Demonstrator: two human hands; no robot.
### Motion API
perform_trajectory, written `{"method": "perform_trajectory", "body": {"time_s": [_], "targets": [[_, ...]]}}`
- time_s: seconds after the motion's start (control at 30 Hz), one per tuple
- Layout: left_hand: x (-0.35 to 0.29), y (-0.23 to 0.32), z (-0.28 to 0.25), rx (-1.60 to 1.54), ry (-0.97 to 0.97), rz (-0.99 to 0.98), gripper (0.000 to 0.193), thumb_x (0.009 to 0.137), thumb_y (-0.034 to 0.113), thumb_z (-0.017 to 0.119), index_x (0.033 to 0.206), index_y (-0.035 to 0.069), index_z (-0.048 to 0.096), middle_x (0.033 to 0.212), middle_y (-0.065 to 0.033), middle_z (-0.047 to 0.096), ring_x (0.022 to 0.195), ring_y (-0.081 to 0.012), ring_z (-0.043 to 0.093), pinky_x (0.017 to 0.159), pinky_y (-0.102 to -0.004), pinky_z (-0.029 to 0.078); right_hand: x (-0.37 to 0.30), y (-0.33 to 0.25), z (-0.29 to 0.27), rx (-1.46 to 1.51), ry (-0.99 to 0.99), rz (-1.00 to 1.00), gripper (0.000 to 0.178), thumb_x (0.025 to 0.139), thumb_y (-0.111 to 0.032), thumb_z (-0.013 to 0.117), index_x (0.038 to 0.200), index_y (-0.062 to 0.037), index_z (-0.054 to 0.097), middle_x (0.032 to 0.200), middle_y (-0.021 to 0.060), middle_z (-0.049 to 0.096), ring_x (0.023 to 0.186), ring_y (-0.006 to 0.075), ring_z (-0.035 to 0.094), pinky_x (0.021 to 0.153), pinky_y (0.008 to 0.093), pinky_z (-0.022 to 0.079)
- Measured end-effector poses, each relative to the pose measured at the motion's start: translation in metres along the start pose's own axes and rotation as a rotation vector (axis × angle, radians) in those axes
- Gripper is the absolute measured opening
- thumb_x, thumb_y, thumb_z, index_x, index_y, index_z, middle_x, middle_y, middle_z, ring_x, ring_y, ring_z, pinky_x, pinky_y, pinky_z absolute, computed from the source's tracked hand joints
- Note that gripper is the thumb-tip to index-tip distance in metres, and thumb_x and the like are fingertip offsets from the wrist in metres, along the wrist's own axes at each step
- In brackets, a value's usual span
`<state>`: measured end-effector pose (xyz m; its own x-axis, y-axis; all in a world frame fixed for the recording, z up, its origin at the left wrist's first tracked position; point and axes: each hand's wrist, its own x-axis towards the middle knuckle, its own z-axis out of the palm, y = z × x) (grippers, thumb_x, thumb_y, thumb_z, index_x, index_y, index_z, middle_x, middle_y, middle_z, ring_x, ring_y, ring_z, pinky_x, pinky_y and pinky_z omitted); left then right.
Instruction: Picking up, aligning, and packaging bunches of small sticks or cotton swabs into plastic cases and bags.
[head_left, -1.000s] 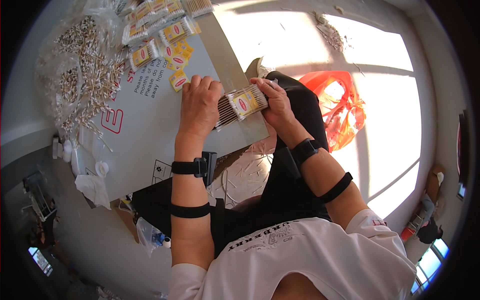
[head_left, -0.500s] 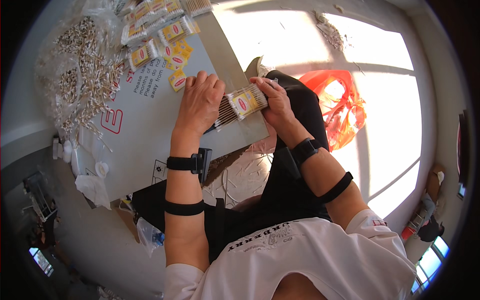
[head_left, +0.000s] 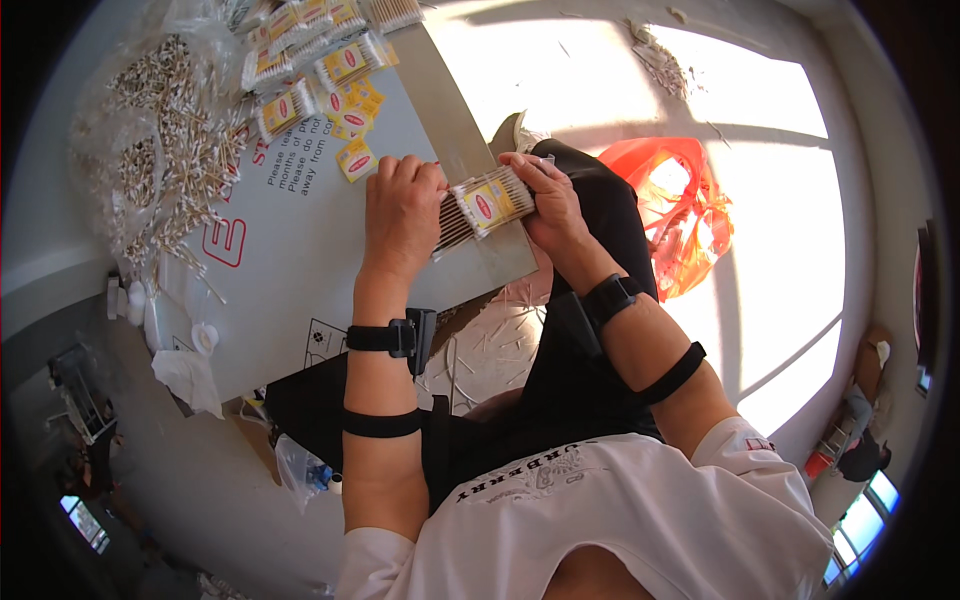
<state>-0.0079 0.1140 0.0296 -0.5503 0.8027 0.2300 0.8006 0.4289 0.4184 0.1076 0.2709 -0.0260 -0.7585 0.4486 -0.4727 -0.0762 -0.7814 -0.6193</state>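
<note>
Yellow-labelled cotton swab bundle (head_left: pixel 487 203) clamped endwise by closed right hand (head_left: pixel 545 200); left hand (head_left: pixel 402 210) curled over its sticks, squaring them.

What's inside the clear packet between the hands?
The packet holds a bundle of thin sticks and a yellow label with a red oval. The sticks' left ends are hidden under the left hand; the right hand covers the packet's far end.

We sit in a makeshift home packing spot — a flattened cardboard sheet (head_left: pixel 300 250) serves as the worktop, heaped with loose cotton swabs (head_left: pixel 165 140) in clear bags and rows of yellow-labelled finished packs (head_left: pixel 320 60). Sunlit floor tiles (head_left: pixel 760 230) and an orange plastic bag (head_left: pixel 680 210) lie beside us.
</note>
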Motion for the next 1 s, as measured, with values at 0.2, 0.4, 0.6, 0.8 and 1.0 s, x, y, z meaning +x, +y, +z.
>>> {"method": "perform_trajectory", "body": {"time_s": [0.2, 0.4, 0.6, 0.8, 1.0], "targets": [[0.011, -0.002, -0.011, 0.159, -0.109, 0.126, 0.008, 0.078, 0.0, 0.059, 0.081, 0.007, 0.055, 0.086, -0.0057, 0.057, 0.092, -0.0261, 0.052, 0.081, -0.0391, 0.042, 0.0, -0.001, 0.002, -0.001, 0.008, 0.003, 0.02, 0.093, -0.016, 0.065, 0.105, 0.0006, 0.068, 0.096, 0.0062, 0.065, 0.089, 0.0158, 0.062, 0.082, 0.0305, 0.053], [0.018, -0.008, -0.018, 0.119, -0.203, 0.196, 0.012, 0.077, -0.003, 0.056, 0.083, 0.007, 0.054, 0.082, -0.007, 0.059, 0.089, -0.0272, 0.054, 0.084, -0.0379, 0.044, 0.0, 0.0, 0.001, 0.001, 0.004, 0.006, 0.021, 0.093, -0.017, 0.065, 0.105, 0.0007, 0.068, 0.095, 0.0057, 0.065, 0.088, 0.0153, 0.062, 0.081, 0.0303, 0.053], [0.021, -0.01, -0.014, 0.028, -0.234, 0.189, 0.012, 0.077, -0.004, 0.055, 0.081, 0.006, 0.053, 0.081, -0.0072, 0.058, 0.09, -0.028, 0.053, 0.084, -0.0388, 0.044, -0.001, 0.0, 0.004, -0.003, 0.016, 0.0, 0.021, 0.093, -0.016, 0.066, 0.104, 0.0009, 0.068, 0.095, 0.0056, 0.065, 0.087, 0.0152, 0.062, 0.08, 0.0302, 0.053], [0.022, -0.006, -0.008, 0.009, -0.238, 0.19, 0.015, 0.074, -0.006, 0.055, 0.081, 0.007, 0.053, 0.083, -0.007, 0.058, 0.091, -0.0281, 0.053, 0.085, -0.0387, 0.043, -0.002, 0.0, 0.003, -0.017, 0.025, -0.008, 0.02, 0.092, -0.016, 0.066, 0.103, 0.001, 0.068, 0.094, 0.0057, 0.066, 0.086, 0.0153, 0.063, 0.079, 0.0303, 0.054], [0.016, -0.001, -0.002, 0.003, -0.175, 0.127, 0.016, 0.073, -0.007, 0.055, 0.082, 0.007, 0.055, 0.085, -0.0057, 0.058, 0.092, -0.0279, 0.052, 0.086, -0.0395, 0.043, -0.002, 0.0, 0.003, -0.032, 0.022, -0.032, 0.02, 0.092, -0.015, 0.067, 0.102, 0.0014, 0.069, 0.094, 0.0064, 0.067, 0.085, 0.0148, 0.063, 0.077, 0.0296, 0.054]]}}
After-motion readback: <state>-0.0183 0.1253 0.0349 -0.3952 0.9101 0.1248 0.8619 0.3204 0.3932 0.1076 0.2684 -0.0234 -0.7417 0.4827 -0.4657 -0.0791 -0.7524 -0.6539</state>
